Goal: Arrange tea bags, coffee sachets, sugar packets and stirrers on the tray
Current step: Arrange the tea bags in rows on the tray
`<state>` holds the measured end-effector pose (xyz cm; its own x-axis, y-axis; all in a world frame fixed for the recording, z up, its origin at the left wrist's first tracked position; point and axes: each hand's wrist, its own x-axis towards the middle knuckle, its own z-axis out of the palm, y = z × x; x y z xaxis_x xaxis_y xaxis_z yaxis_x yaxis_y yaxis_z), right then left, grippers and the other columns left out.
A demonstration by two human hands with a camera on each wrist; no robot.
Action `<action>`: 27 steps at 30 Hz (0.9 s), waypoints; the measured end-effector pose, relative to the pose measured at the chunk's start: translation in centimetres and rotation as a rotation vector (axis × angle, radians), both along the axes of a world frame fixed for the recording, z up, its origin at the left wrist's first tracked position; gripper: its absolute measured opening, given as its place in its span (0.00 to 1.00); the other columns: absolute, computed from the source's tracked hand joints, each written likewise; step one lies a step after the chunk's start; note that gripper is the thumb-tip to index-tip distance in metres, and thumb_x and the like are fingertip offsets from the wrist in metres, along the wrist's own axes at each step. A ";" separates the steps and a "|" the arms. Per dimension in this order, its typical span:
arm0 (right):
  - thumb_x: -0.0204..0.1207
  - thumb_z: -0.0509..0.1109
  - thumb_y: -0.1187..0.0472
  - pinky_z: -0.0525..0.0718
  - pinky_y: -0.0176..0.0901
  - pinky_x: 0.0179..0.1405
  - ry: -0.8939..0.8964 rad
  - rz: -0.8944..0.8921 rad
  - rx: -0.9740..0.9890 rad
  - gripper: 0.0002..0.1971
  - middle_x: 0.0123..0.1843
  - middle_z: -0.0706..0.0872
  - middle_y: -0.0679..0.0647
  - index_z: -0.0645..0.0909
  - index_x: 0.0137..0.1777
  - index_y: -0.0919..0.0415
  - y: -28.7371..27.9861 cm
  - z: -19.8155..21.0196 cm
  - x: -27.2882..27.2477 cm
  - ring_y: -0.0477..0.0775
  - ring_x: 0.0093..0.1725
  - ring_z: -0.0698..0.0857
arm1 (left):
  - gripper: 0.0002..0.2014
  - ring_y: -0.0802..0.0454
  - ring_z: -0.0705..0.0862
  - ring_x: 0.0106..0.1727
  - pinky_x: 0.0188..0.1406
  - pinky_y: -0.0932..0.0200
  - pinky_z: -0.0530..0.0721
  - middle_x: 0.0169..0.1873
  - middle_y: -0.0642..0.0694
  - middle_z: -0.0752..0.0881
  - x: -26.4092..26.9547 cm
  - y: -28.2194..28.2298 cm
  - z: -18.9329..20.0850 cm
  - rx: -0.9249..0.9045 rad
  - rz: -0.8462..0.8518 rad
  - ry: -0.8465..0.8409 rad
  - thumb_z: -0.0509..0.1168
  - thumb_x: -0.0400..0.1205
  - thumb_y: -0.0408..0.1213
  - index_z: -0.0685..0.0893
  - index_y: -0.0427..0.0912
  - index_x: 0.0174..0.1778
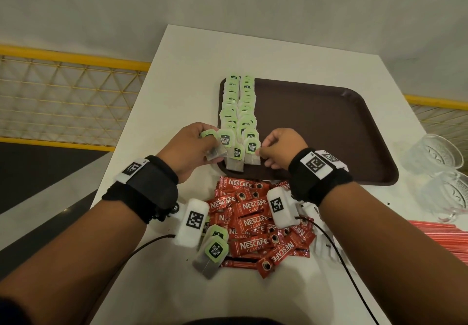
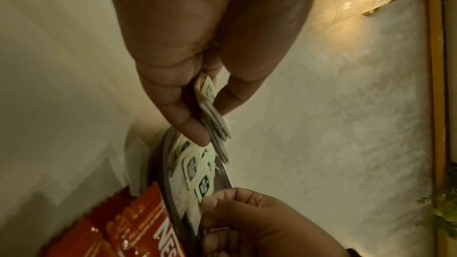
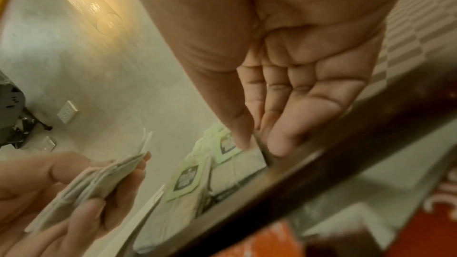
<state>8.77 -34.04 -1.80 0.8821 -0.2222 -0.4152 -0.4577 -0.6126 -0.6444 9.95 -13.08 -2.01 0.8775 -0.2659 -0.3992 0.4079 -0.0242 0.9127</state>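
Note:
A brown tray (image 1: 329, 132) lies on the white table. Two rows of green-tagged tea bags (image 1: 240, 107) run along its left side. My left hand (image 1: 211, 145) grips a small stack of tea bags (image 2: 213, 118) just above the tray's near left corner. My right hand (image 1: 262, 153) pinches the nearest tea bag (image 1: 252, 153) of the right row, which lies on the tray; in the right wrist view the thumb presses on this bag (image 3: 245, 161). Red Nescafe coffee sachets (image 1: 253, 226) are heaped in front of the tray. Red-and-white stirrers (image 1: 443, 238) lie at the right edge.
Loose tea bags (image 1: 212, 251) lie beside the sachet pile, near my left wrist. White packets (image 1: 317, 209) show partly under my right wrist. Clear glass cups (image 1: 440, 160) stand right of the tray. A yellow mesh railing (image 1: 71, 97) runs beyond the table's left edge.

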 end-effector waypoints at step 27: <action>0.72 0.78 0.57 0.87 0.54 0.54 -0.045 0.196 -0.156 0.08 0.47 0.89 0.59 0.82 0.43 0.60 0.1 0.1 -0.6 0.54 0.41 0.85 | 0.08 0.46 0.89 0.54 0.53 0.50 0.90 0.55 0.42 0.89 -1.0 -0.6 0.3 0.075 -0.019 -0.127 0.63 0.85 0.26 0.82 0.40 0.57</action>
